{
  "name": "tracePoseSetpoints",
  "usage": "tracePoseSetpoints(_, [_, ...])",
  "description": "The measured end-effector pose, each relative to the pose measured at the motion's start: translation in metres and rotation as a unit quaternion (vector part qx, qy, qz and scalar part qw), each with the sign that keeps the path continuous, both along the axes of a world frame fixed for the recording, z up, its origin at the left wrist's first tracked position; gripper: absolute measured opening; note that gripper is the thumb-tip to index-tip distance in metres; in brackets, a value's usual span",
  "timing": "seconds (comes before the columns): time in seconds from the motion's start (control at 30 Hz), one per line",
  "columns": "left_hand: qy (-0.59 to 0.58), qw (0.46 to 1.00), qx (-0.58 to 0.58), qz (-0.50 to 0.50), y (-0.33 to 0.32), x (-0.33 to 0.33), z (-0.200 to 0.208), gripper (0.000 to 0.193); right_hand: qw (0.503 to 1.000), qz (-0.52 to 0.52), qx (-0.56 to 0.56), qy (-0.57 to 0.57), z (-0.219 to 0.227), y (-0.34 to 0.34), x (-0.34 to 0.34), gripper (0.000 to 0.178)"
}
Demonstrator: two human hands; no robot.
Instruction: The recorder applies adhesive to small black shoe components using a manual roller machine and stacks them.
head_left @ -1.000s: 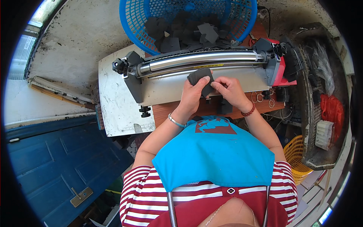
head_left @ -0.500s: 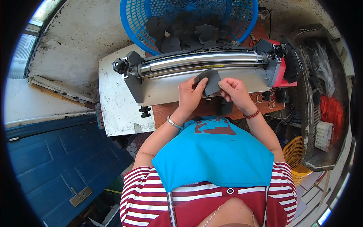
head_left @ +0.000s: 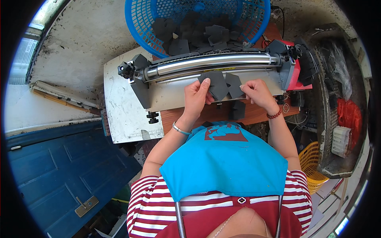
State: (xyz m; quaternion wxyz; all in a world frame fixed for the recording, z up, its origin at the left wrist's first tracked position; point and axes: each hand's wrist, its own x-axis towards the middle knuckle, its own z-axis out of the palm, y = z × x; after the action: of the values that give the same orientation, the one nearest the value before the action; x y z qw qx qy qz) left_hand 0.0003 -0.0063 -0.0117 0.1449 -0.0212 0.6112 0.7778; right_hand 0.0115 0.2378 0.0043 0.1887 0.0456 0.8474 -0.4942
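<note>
My left hand (head_left: pixel 196 96) grips a fanned stack of dark grey flat pieces (head_left: pixel 215 85), thumb on top. Between the fingertips of my right hand (head_left: pixel 257 93) is the edge of a single dark grey piece (head_left: pixel 235 86), beside the stack; whether the two touch is hard to tell. Both hands are over the pale metal plate of a roller machine (head_left: pixel 170 93), in front of its shiny roller (head_left: pixel 214 62). Another dark piece (head_left: pixel 237 110) lies on the brown wooden tabletop (head_left: pixel 186 115) near my apron.
Behind the machine stands a blue plastic basket (head_left: pixel 139 29) with many dark pieces inside. Black knobs (head_left: pixel 126 70) stick out at the machine's ends. A yellow basket (head_left: pixel 311 162) is low at the right, by a dark trough (head_left: pixel 323 119). A blue door (head_left: pixel 47 170) is at left.
My right hand has moved right, drawing one piece out from the stack. The stack in my left hand has turned and now shows its broad face.
</note>
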Motion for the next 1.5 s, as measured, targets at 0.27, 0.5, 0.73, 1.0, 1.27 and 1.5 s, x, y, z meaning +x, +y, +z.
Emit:
tracePoseSetpoints(0.27, [0.019, 1.0, -0.014, 0.018, 0.008, 0.0, -0.003, 0.034, 0.996, 0.022, -0.082, 0.013, 0.005, -0.036, -0.004, 0.039])
tracePoseSetpoints(0.5, [0.061, 0.995, -0.065, 0.036, 0.0, -0.001, -0.003, 0.034, 0.986, 0.022, -0.158, -0.048, -0.003, -0.026, -0.002, 0.034])
tracePoseSetpoints(0.73, [0.056, 0.997, -0.05, 0.029, 0.006, 0.001, 0.001, 0.024, 0.988, 0.053, -0.143, -0.036, 0.001, -0.027, -0.002, 0.036])
tracePoseSetpoints(1.0, [0.112, 0.988, -0.088, 0.054, 0.003, 0.001, 0.005, 0.019, 0.988, 0.023, -0.15, -0.023, 0.001, -0.022, 0.0, 0.037])
tracePoseSetpoints(1.27, [0.048, 0.995, -0.063, 0.056, 0.0, -0.003, 0.009, 0.018, 0.999, -0.02, -0.039, -0.029, -0.008, -0.01, -0.019, 0.045])
tracePoseSetpoints(1.5, [0.05, 0.997, -0.042, 0.03, -0.007, -0.004, 0.005, 0.025, 0.987, 0.038, -0.134, -0.078, -0.001, -0.015, -0.01, 0.043])
